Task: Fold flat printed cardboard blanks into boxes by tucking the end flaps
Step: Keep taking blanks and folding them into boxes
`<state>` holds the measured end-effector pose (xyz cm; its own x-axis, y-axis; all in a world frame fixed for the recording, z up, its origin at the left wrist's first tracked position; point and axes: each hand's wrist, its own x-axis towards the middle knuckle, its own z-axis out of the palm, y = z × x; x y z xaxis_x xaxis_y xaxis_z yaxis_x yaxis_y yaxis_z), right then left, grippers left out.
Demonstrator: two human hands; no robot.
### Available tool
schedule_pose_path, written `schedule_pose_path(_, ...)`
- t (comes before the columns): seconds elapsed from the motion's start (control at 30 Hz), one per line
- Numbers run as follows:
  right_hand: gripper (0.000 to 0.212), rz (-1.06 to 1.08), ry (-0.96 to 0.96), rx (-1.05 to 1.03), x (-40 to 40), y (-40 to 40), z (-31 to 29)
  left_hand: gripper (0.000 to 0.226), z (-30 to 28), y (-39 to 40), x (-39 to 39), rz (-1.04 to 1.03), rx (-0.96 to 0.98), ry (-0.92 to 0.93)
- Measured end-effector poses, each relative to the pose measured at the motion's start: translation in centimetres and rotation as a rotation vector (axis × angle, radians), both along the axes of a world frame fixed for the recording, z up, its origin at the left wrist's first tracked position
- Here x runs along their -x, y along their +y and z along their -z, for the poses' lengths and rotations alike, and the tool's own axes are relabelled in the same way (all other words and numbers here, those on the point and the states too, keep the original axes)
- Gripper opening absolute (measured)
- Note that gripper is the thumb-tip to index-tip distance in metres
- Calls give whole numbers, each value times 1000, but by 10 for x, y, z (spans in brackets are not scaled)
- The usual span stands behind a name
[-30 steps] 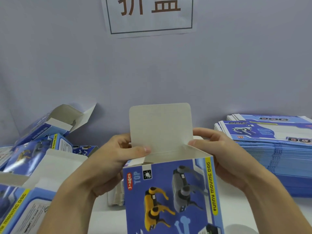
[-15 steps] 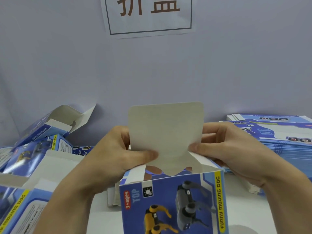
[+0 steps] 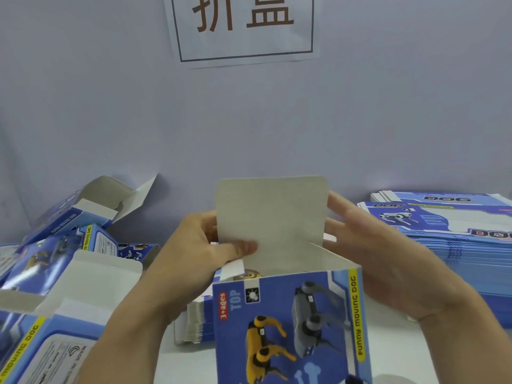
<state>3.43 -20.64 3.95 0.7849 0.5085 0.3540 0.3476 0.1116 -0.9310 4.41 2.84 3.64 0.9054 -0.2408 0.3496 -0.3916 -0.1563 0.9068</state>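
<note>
A blue printed box (image 3: 291,322) with yellow and grey robot dogs on its front stands upright before me, its top end open. Its grey-white lid flap (image 3: 271,214) sticks straight up. My left hand (image 3: 194,256) pinches the flap's lower left part, thumb on the near face and fingers behind. My right hand (image 3: 368,253) lies against the box's right side with fingers stretched out behind the flap's right edge. A small side flap (image 3: 230,268) bends inward under my left thumb.
A tall stack of flat blue blanks (image 3: 454,234) stands at the right. Several folded boxes with open ends (image 3: 77,245) are heaped at the left. A small pile of blanks (image 3: 194,322) lies behind the box. A paper sign (image 3: 243,26) hangs on the grey wall.
The lid flap has stood back up straighter. My right thumb has left the flap's lower right corner and the right fingers have straightened out. My left thumb stays on the flap.
</note>
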Motion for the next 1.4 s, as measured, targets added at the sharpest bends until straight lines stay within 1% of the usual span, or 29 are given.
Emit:
schedule_pose_path(0.03,62,-59,2,-11,-2,-1,0,36,2,-1,-3,-35,44,-7)
schedule_pose_path(0.07,84,-94,-22,5,-4,-2,3,43,4,-2,-5,-50,106,-6)
schedule_pose_path(0.1,97,-88,-49,37,-5,-3,7,44,6,-5,-6,-60,175,4)
schedule_pose_path(0.13,98,-45,-60,48,-7,-3,11,39,7,-7,-7,-70,245,13)
schedule_pose_path(0.17,93,33,-65,41,-7,-3,16,34,9,-8,-7,-55,318,32)
schedule_pose_path(0.2,88,115,-59,27,-11,-1,19,39,10,-8,-8,-1,377,59)
schedule_pose_path(0.23,87,187,-47,14,-13,0,22,52,9,-9,-11,84,397,78)
schedule_pose_path(0.27,88,239,-35,10,-15,2,24,71,8,-9,-12,147,361,81)
schedule_pose_path(0.3,90,283,-26,7,-17,4,27,92,5,-10,-14,158,297,75)
schedule_pose_path(0.33,91,318,-21,2,-19,5,30,110,5,-10,-16,122,251,75)
schedule_pose_path(0.37,89,343,-21,-2,-21,7,32,119,7,-11,-19,75,210,65)
schedule_pose_path(0.4,83,349,-29,-5,-21,9,34,117,10,-13,-19,46,171,23)
schedule_pose_path(0.43,76,349,-42,-13,-22,12,36,105,15,-15,-18,11,156,-41)
schedule_pose_path(0.47,66,350,-55,-28,-22,14,37,86,18,-16,-17,-32,175,-99)
schedule_pose_path(0.5,59,357,-70,-49,-22,18,38,69,23,-16,-16,-83,230,-139)
schedule_pose_path(0.53,54,372,-91,-82,-23,21,39,57,25,-16,-18,-128,297,-157)
schedule_pose_path(0.6,48,438,-144,-171,-24,29,42,49,27,-19,-20,-170,427,-124)
schedule_pose_path(0.67,49,511,-195,-236,-25,36,43,49,27,-22,-22,-208,472,-92)
schedule_pose_path(0.77,53,535,-229,-280,-25,45,43,59,29,-22,-23,-271,440,-106)
schedule_pose_path(0.8,54,528,-230,-281,-25,47,43,58,29,-22,-23,-287,439,-105)
schedule_pose_path(0.87,56,515,-224,-272,-26,47,46,48,28,-22,-23,-295,449,-104)
schedule_pose_path(0.9,50,507,-219,-269,-26,47,47,49,28,-22,-23,-292,452,-103)
schedule_pose_path(0.97,31,474,-218,-294,-27,45,49,57,29,-22,-25,-288,458,-95)
schedule_pose_path(1.0,29,450,-212,-329,-26,45,50,60,29,-23,-26,-285,460,-86)
schedule_pose_path(1.13,38,440,-140,-415,-26,47,51,62,30,-25,-26,-288,428,-88)
schedule_pose_path(1.2,36,450,-171,-379,-27,48,51,63,31,-25,-26,-304,411,-97)
schedule_pose_path(1.3,27,443,-281,-219,-26,44,51,57,31,-25,-25,-328,359,-140)
schedule_pose_path(1.37,30,371,-236,-178,-24,38,50,51,31,-25,-26,-331,355,-135)
schedule_pose_path(1.4,33,347,-198,-170,-24,35,50,48,31,-26,-25,-322,384,-115)
